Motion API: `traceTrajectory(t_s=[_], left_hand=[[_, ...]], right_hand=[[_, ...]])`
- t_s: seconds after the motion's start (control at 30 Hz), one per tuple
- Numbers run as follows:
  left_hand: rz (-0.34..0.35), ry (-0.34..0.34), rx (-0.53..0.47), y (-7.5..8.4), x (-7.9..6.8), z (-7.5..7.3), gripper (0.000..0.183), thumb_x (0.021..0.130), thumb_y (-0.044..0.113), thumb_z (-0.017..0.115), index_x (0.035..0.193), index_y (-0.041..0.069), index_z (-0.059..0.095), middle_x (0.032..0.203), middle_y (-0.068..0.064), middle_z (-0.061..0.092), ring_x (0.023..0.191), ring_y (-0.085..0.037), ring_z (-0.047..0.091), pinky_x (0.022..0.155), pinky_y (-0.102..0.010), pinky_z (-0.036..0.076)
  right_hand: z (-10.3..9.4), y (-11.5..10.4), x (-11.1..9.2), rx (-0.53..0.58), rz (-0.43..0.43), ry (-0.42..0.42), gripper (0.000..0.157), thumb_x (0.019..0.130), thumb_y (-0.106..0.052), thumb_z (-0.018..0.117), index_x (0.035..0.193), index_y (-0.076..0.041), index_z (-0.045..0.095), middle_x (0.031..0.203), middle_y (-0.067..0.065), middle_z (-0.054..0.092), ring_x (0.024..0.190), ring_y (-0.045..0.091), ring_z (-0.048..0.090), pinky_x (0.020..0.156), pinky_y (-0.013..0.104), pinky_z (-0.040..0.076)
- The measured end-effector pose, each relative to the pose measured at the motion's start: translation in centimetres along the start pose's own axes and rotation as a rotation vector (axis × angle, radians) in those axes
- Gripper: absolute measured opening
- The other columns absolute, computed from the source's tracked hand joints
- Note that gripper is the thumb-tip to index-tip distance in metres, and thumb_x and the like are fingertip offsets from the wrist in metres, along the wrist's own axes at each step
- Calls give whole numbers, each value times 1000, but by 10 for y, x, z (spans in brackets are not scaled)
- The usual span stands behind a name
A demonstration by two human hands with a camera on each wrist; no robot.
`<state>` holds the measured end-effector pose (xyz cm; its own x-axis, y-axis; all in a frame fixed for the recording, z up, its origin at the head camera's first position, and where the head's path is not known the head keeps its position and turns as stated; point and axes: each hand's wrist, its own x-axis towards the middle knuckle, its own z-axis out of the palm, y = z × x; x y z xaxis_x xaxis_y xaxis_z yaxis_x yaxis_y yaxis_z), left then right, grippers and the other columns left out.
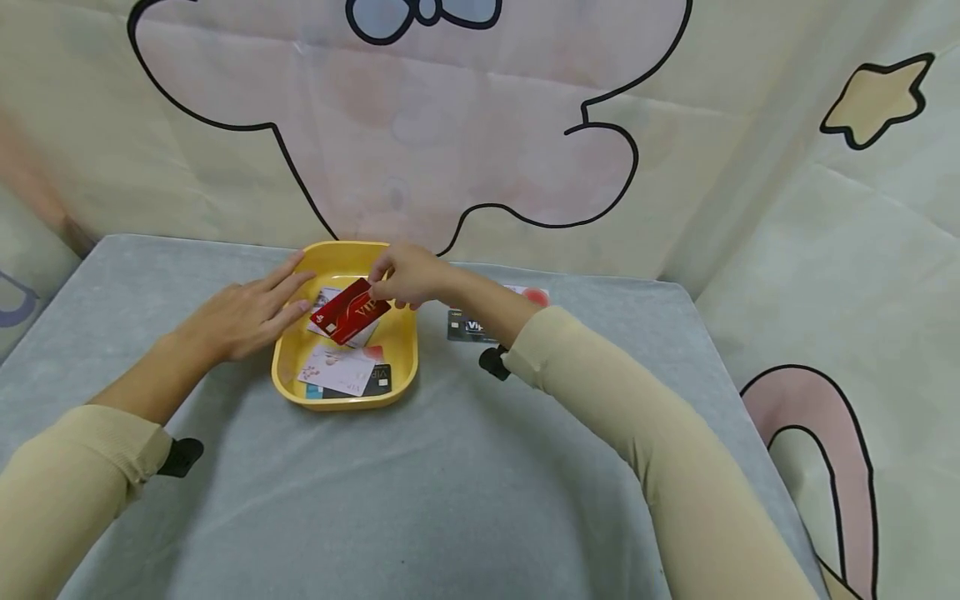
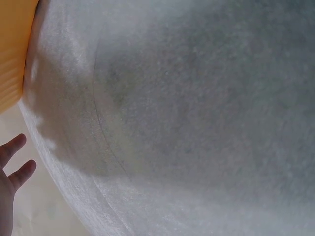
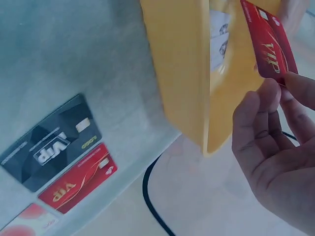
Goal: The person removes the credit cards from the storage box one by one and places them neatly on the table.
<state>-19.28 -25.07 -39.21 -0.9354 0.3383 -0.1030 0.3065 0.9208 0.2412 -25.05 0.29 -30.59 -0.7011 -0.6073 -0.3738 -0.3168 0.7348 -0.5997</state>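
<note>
A red VIP card (image 1: 337, 321) is pinched at one end between the thumb and fingers of my right hand (image 1: 411, 275), tilted over the yellow plastic bin (image 1: 411, 367). Spread, straight fingers of my left hand (image 1: 238, 321) lie along the bin's left rim. Beneath the red card, a whitish card (image 1: 365, 337) shows partly inside the bin. Nearer to me in the bin, a white card with a faint print (image 1: 333, 369) overlaps a dark VIP card (image 1: 382, 380). In the left wrist view only a few fingers (image 2: 19, 174) appear, beside the bin's outer wall.
Right of the bin, a black VIP card (image 3: 54, 142), a second red VIP card (image 3: 78, 179) and a pale card with pink circles (image 3: 29, 222) lie in a row on the grey cloth-covered table (image 1: 420, 500). A printed fabric backdrop (image 1: 465, 150) hangs behind the table's far edge.
</note>
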Motion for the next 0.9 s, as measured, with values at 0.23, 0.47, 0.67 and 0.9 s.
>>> traceTrajectory(t_s=[0.23,0.47,0.67,0.9], left_hand=[[13,4,8,-3,3,0,67,104,49,32,158,10,24,167,-11,0,133,-52,42,103,-68,35],[18,6,19,-5,4,0,67,105,49,31,158,10,24,168,-10,-1,131,-53,42,104,-68,34],[13,-5,25,-5,3,0,68,105,50,29,159,9,23,168,-9,-2,131,-53,42,104,-68,33],[12,-2,24,-3,3,0,67,105,50,29,158,9,24,167,-10,-1,131,-52,43,104,-68,34]], right_hand=[[-20,17,-17,109,-30,41,11,98,-18,64,100,-8,68,100,6,69,83,30,65,66,29,57],[-36,37,-36,202,-10,90,12,97,-17,65,100,-6,68,105,8,70,80,25,69,70,30,59],[-42,57,-49,297,62,128,23,95,-19,69,114,-7,65,117,9,67,87,27,71,77,33,59],[-54,81,-68,305,49,144,33,96,-19,67,129,-13,60,106,10,73,80,29,69,82,38,58]])
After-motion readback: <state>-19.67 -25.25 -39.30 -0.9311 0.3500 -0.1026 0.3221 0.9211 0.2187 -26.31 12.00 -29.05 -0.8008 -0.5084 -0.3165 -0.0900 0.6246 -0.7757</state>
